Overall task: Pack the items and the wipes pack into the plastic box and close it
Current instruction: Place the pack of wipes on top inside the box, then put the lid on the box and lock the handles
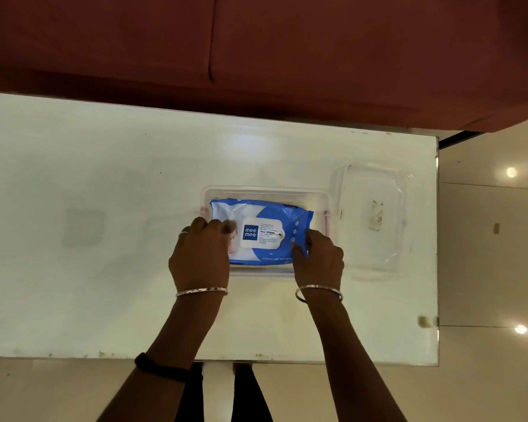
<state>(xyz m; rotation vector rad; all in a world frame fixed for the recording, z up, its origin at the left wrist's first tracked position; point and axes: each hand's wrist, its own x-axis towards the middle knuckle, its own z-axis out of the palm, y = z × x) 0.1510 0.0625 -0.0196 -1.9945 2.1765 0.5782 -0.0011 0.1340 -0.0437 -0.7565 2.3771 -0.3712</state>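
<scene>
Both hands are on the wipes pack [261, 231]: the left hand [200, 254] curled over its left end, fingers bent down onto the wrapper, and the right hand [319, 258] pinching the blue right edge between thumb and fingers. A bangle circles each wrist, and a dark band sits higher on the left forearm. The pack, blue and white with a label in the middle, lies flat in the open plastic box [265, 191], filling most of it; whatever lies under the pack is hidden. Just to the right of the box rests the clear lid [375, 220], flat on the counter [104, 208]. The counter is a pale, glossy white slab, scuffed along its near edge. Beyond its far edge runs a reddish-brown sofa [256, 50], and to the right shiny cream floor tiles [494, 254] reflect two ceiling lights.
</scene>
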